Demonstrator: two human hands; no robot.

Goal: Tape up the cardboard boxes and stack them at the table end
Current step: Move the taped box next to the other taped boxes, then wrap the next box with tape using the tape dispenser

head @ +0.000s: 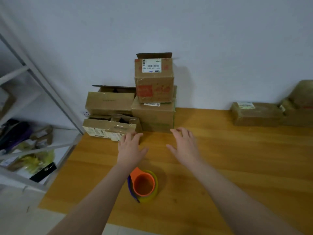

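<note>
Boxes (pixel 153 114): stacked at the far left end of the tabletop (pixel 228 158).
Low open box (pixel 108 128): just ahead of left hand (pixel 131 148), long axis left-right.
Left hand: nearer, grip apart, fingertips at its corner.
Right hand (pixel 184 143): grip apart, empty.
Tape roll (pixel 144 184): between forearms.

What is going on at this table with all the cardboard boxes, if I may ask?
A person reaches both hands toward cardboard boxes stacked against the wall. The left hand is at the corner of the low open box; the right hand hovers, fingers spread, before the larger box. Neither grips anything. A tape roll lies on the table between the forearms. Several boxes' flaps stand open.
</note>
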